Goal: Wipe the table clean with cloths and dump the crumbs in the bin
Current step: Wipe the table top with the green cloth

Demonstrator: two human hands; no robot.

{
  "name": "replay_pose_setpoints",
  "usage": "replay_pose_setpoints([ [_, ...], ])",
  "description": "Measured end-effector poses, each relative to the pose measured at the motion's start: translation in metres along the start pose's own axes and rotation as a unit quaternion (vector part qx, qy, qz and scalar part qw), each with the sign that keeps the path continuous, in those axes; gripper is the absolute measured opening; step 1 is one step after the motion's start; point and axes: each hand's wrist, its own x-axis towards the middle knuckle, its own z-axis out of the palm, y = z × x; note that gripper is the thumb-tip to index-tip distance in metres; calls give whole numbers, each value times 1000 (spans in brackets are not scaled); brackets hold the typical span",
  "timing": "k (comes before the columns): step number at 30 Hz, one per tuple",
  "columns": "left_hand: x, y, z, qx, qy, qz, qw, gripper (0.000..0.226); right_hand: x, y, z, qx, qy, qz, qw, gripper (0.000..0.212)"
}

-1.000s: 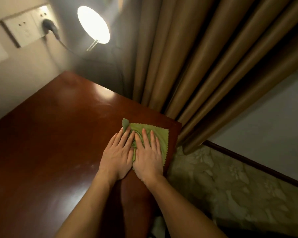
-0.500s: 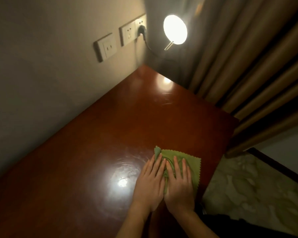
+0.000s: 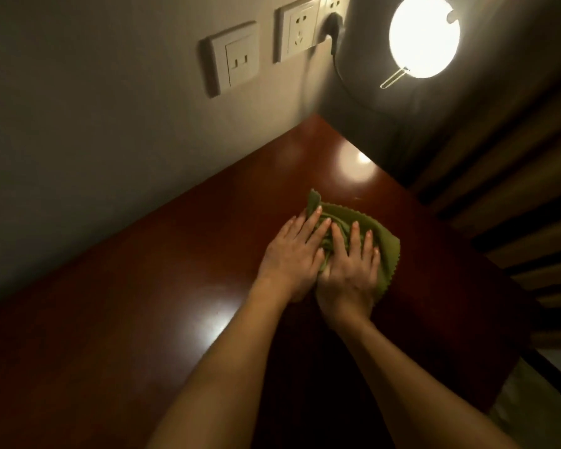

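Green microfibre cloth (image 3: 370, 228) lies bunched on the red-brown wooden table (image 3: 175, 286), at about 2 o'clock from the frame's centre, near the far right corner. The left hand (image 3: 293, 254) and right hand (image 3: 350, 270) press it side by side, fingers straight and flat, gripping nothing. This looks like the wiping step. Next, I judge, comes a firm sweep gathering any crumbs; none show, nor a bin. The glossy top mirrors the round lamp (image 3: 424, 37) at 1 o'clock; wall sockets (image 3: 300, 30) sit at 12, curtains (image 3: 515, 189) at 3.

wall (image 3: 78, 124): grey, socket plates (image 3: 234, 56) beyond hands (image 3: 292, 254), upper left | lamp (image 3: 424, 35): round, lit, beyond, right | curtain (image 3: 515, 189): brown pleats, right | floor (image 3: 551, 416): pale, near right
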Motion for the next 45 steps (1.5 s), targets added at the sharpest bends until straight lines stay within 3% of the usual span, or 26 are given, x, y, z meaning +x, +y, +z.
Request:
replay_pose_setpoints([
  [3, 59, -29, -14, 7, 6, -41, 999, 62, 74, -14, 2, -8, -18, -33, 999, 60],
  [9, 86, -100, -33, 12, 68, -165, 984, 61, 165, -70, 8, -2, -86, -251, 964, 65],
  [13, 43, -127, -30, 17, 93, -233, 968, 62, 152, -106, 16, -11, -112, -347, 931, 68],
  [18, -42, -102, -13, 17, 112, -268, 957, 74, 87, -103, 12, -15, -139, -416, 899, 66],
  [26, -167, 15, 23, -31, 94, -264, 959, 68, -61, -21, -9, -61, -149, -428, 889, 62],
  [32, -258, 102, 52, -57, 68, -232, 969, 65, -181, 51, -27, -63, -141, -374, 914, 58],
  [36, -294, 107, 54, -94, 43, -179, 978, 65, -224, 68, -32, -69, -152, -327, 930, 58],
  [41, -313, 101, 65, -66, 62, -150, 985, 62, -244, 54, -29, -69, -158, -278, 945, 61],
  [43, -311, 102, 61, -110, 80, -143, 980, 63, -240, 50, -28, -77, -155, -269, 948, 63],
  [45, -305, 98, 48, -229, 115, -138, 957, 69, -231, 43, -26, -94, -160, -271, 945, 65],
])
